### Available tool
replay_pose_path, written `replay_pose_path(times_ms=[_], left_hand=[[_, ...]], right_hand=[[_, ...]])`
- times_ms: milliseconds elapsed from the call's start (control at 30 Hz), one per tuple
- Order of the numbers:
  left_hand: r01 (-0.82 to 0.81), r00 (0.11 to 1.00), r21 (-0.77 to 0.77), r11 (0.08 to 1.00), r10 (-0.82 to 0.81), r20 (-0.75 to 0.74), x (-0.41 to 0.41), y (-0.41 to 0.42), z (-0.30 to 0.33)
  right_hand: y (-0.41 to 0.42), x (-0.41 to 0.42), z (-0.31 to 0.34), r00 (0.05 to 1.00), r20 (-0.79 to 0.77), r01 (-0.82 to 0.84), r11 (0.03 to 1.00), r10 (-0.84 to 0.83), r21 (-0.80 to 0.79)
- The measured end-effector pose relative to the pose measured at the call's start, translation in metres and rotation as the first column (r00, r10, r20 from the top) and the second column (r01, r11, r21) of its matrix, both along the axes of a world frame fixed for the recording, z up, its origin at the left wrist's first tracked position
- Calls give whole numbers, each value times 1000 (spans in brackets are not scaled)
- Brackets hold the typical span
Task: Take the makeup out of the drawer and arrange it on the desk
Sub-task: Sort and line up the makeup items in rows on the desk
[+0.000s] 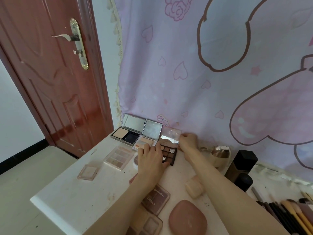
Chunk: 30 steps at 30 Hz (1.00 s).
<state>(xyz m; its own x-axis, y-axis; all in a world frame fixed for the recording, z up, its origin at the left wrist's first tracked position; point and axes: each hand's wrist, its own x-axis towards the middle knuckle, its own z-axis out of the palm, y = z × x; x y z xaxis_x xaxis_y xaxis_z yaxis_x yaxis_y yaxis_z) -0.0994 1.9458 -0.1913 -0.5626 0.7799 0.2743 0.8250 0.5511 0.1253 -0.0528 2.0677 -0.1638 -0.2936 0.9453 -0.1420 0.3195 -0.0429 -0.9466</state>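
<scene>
Currently an open dark eyeshadow palette (169, 152) (rectangular, matte brown pans, mirrored lid) is held at the back of the white desk (71, 197), against the pink cartoon-print cloth (186, 73). Its base is pressed by the left hand (150, 160), fingers curled over the pans. Its raised lid is pinched at the right edge by the right hand (188, 141). Just left of it, two silver-framed compacts (135, 131) are stood open, mirrors up, touching each other. Nearer the desk's left side a clear plastic palette (118, 157) and a small square clear case (88, 172) are laid flat. Closer in, a smooth rounded pink case (188, 217) and a cream puff-shaped container (194, 187) are seen. Brushes (294, 216) are bunched at the right edge beside a glossy black bottle (242, 167).
</scene>
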Motion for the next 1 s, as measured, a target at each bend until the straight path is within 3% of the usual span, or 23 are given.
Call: replay_pose_path(times_ms=[333,567,767,867,933,1000], left_hand=[[5,999,-14,1000,-5,-33,-6,-2,3],[28,999,125,992,-30,11,-24,-44,12],[-142,988,-3,990,142,59,-68,-96,16],[-151,984,-102,983,159,79,-77,-109,11],[-140,984,-125,982,152,95,-80,-112,8],[-126,983,-137,982,142,116,-81,-111,6]], right_hand=[[-6,8,-8,995,89,-58,997,53,58],[-37,15,3,980,169,-153,946,108,286],[-87,16,7,876,320,-481,715,362,508],[-109,12,-4,711,529,-703,498,464,508],[-119,10,-15,572,691,-819,355,441,452],[-125,10,-24,488,779,-870,290,395,398]])
